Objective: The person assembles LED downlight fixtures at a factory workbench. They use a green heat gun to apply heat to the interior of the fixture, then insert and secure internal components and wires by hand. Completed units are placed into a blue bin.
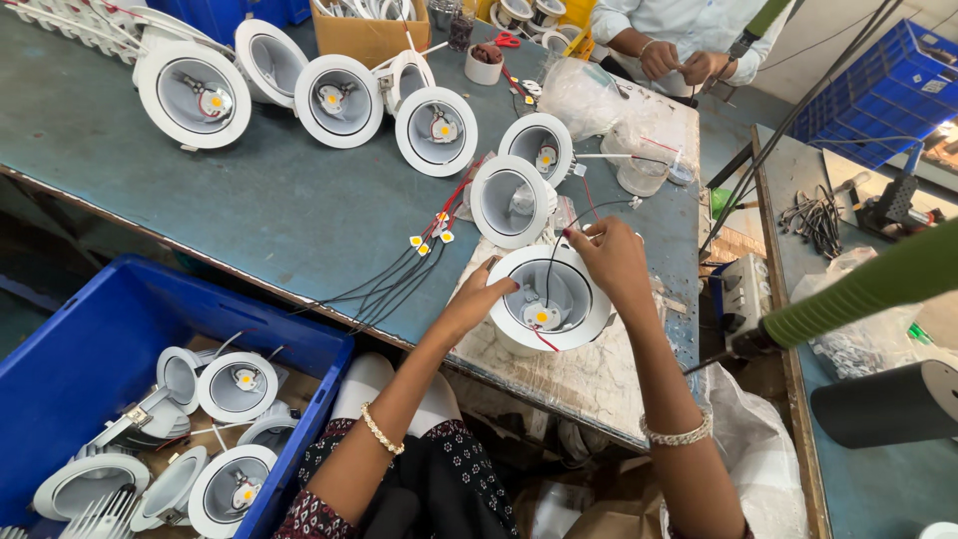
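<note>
Downlight housing [551, 299] sits at the worktop [249, 210] near edge, mouth upward. Left hand [477, 297] grips its rim; right hand [611, 262] pinches its wires [559, 250]. Finished lamps [436, 131] lie behind, blue crate [90, 339] lower left.

**Boxes, crates and bags around the bench**

A brown cardboard box [367, 35] stands open at the far edge of the table. A crumpled clear plastic bag [584, 97] lies near it (contents unclear). One blue plastic crate [95, 349] sits at lower left, another blue crate [878, 95] at upper right.
</note>
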